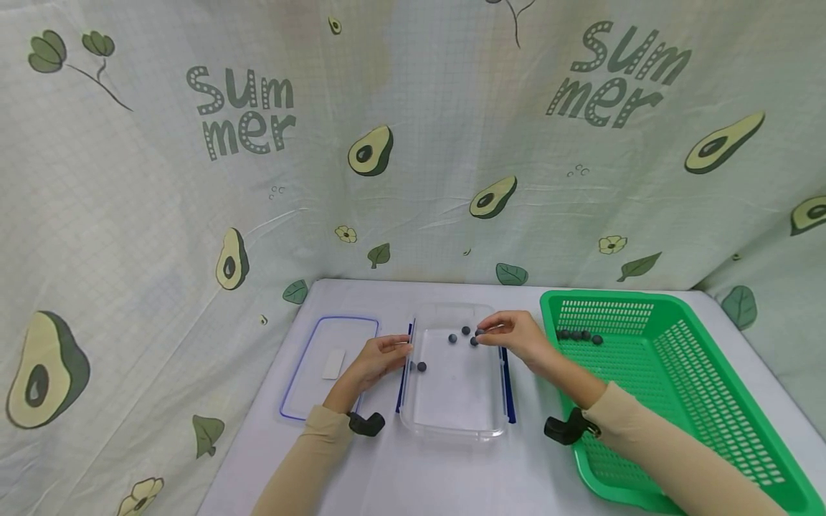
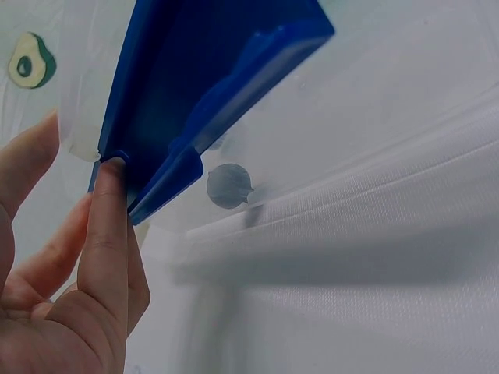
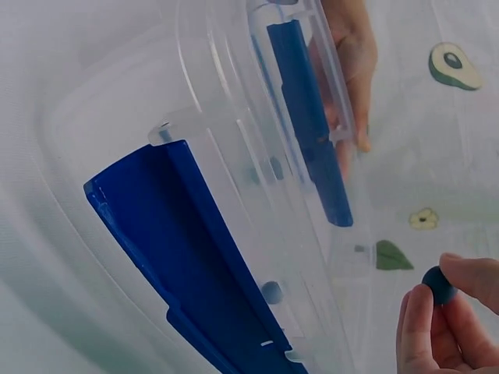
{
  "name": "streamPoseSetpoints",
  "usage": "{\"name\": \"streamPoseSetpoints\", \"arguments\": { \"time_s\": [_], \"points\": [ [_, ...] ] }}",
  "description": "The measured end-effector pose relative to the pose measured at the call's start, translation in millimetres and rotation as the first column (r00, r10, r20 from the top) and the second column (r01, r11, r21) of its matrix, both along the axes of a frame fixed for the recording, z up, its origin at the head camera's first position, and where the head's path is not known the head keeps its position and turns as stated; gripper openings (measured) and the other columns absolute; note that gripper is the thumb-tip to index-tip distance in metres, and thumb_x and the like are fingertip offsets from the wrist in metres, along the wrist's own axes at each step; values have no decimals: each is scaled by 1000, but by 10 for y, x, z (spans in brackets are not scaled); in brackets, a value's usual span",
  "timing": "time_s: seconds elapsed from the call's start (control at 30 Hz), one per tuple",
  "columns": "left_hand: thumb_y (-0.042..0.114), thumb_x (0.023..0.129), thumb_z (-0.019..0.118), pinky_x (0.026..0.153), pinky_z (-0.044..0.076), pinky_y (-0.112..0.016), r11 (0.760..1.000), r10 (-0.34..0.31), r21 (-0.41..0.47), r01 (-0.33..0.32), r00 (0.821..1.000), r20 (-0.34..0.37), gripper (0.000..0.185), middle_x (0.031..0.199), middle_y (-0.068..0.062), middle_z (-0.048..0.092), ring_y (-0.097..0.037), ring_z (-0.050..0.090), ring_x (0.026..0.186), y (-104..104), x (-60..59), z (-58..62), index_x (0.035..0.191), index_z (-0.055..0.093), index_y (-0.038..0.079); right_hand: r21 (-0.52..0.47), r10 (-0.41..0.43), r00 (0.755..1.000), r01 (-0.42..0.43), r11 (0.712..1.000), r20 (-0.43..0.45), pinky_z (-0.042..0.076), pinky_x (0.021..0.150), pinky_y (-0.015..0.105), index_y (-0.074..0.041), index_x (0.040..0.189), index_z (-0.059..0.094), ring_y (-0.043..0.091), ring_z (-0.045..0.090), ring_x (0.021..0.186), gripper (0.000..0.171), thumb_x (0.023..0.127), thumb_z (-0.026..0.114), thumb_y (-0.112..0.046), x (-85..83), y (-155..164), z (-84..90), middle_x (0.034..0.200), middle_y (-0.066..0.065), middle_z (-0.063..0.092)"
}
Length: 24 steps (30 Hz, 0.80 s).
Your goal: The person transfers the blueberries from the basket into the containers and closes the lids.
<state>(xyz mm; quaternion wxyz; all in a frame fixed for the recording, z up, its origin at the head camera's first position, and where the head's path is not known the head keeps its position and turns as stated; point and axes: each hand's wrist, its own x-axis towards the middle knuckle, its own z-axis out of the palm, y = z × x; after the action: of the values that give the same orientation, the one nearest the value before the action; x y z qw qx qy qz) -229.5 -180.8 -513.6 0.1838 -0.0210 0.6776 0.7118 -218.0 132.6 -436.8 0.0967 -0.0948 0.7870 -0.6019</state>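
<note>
A clear plastic box point(image 1: 457, 423) with blue side clasps stands in the middle of the white table. Several dark blue balls point(image 1: 421, 367) lie in it. My right hand point(image 1: 513, 335) hovers over the box's far right part and pinches one dark ball point(image 3: 439, 284) between thumb and fingertips. My left hand point(image 1: 381, 357) rests against the box's left side, its straight fingers point(image 2: 105, 234) touching the blue clasp point(image 2: 195, 93). One ball point(image 2: 228, 185) shows through the wall.
A green slotted basket point(image 1: 677, 387) stands to the right, with several dark balls point(image 1: 578, 335) in its far left corner. The box's lid point(image 1: 323, 365), clear with a blue rim, lies flat to the left. An avocado-print cloth point(image 1: 413, 143) backs the table.
</note>
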Motion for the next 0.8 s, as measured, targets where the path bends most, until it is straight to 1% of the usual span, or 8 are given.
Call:
{"name": "streamPoseSetpoints", "arguments": {
  "time_s": [0.1,0.27,0.43,0.53,0.63,0.8],
  "points": [
    [9,94,70,91,56,-28,1000,-3,10,3,1000,5,47,121,-19,66,-12,67,99,-5,-2,-7,136,55,-7,0,6,1000,-6,1000,2,55,88,36,9,107,70,16,68,88,27,85,79,-5,5,-22,-28,106,18,71],
    [10,94,71,91,56,-28,1000,-4,7,4,1000,2,48,123,-22,64,-14,67,100,-4,-7,-4,137,55,-7,8,10,1000,-10,1000,2,56,84,33,9,106,70,17,68,87,26,85,79,-3,11,-44,-54,105,19,70],
    [10,94,71,90,56,-28,1000,8,3,-8,1000,6,47,118,-17,67,-14,67,99,-2,-11,10,135,57,-5,14,18,1000,-17,1000,-9,56,80,30,8,106,70,19,66,87,25,85,79,-3,-1,-63,-99,104,17,70],
    [10,93,72,90,56,-28,1000,12,-3,-11,1000,11,47,116,-14,68,-14,67,99,-3,-14,10,135,57,-5,17,18,1000,-18,1000,-1,56,78,29,8,105,70,19,65,87,25,84,79,-3,-9,-76,-133,101,15,70],
    [11,93,72,90,56,-29,1000,3,-17,-3,1000,1,48,114,-12,69,-13,67,99,-4,-17,0,135,57,-5,19,18,1000,-18,1000,13,56,77,28,7,105,70,19,65,87,26,84,80,-4,-11,-87,-165,98,13,71],
    [10,94,71,92,56,-30,1000,-5,-4,5,1000,6,48,111,-10,69,-14,67,100,-3,-17,0,137,55,-7,16,21,1000,-21,1000,16,56,74,24,8,105,70,18,67,85,26,84,80,-2,-12,-102,-212,96,13,72]
  ]
}}
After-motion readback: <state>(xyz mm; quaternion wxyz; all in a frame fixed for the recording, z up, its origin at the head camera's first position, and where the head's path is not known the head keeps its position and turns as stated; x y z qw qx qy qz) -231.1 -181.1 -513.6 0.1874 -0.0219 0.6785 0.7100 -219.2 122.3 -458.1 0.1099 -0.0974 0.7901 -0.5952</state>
